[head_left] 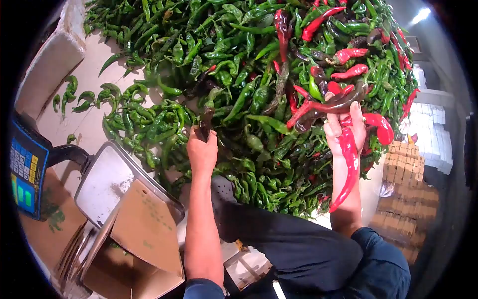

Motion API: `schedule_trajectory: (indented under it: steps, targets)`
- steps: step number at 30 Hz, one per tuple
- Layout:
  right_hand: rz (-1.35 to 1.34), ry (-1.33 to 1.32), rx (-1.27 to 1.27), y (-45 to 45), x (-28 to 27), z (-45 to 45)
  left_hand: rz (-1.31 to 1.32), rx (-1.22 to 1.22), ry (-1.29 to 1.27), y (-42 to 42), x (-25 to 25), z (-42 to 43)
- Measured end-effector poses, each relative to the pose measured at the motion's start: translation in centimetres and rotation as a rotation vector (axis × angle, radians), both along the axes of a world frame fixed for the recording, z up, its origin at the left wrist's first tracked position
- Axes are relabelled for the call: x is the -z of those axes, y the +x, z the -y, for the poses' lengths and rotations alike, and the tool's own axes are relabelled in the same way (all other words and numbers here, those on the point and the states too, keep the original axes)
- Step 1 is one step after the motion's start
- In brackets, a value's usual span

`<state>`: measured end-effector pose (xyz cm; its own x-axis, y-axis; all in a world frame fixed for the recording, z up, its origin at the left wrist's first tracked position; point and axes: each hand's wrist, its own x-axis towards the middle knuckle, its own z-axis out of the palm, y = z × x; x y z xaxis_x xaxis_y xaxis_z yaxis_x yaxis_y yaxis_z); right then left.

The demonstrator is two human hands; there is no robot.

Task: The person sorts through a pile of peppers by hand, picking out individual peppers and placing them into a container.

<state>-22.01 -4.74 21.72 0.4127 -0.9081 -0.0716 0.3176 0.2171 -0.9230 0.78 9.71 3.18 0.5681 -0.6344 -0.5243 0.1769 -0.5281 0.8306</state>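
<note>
My left hand (201, 152) is closed around a dark brownish chili pepper (207, 112), which points up and away from me over the pile. In my right hand (343, 127) is a bunch of several red and dark chili peppers. One long red chili pepper (350, 167) hangs down across the wrist, and a dark red one (328, 105) lies across the fingers. Beneath and beyond both hands spreads a big heap of mostly green chili peppers (239, 99), with red and blackish ones mixed in on the right side.
At the left stands a scale with a metal pan (107, 182) and a blue keypad display (27, 172). A cardboard box (144, 234) leans against the pan. Loose green peppers (87, 99) lie on the pale floor. Stacked brown cartons (406, 199) and white ones (423, 129) stand at the right.
</note>
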Motion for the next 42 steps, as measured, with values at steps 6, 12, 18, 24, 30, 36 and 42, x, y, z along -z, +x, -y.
schedule_trajectory:
  steps: [6,12,18,24,30,36,42]
  targets:
    - [0.272,0.107,-0.227,0.4,-1.6,-0.6,0.505,0.239,-0.124,-0.8,3.2,3.1]
    - [0.409,0.318,-0.268,0.4,0.9,-0.8,0.494,0.466,0.035,0.9,1.5,4.6]
    - [0.381,0.319,-0.27,1.0,2.7,-1.5,-0.395,0.226,-0.094,1.4,-0.7,-1.1]
    - [0.369,0.445,-0.323,3.0,4.1,-2.4,-0.96,-0.115,-0.412,-1.4,-1.8,-6.6]
    - [0.378,0.713,-0.42,5.4,5.8,-3.7,-1.15,-0.143,-0.6,-0.3,-4.2,-7.1]
    - [0.53,0.809,-0.641,8.5,8.7,-4.6,-1.137,-0.099,-0.622,-0.5,-5.4,-7.7]
    - [0.05,0.515,-0.664,11.0,8.0,-3.7,-1.133,-0.186,-0.715,-1.1,-7.0,-7.7]
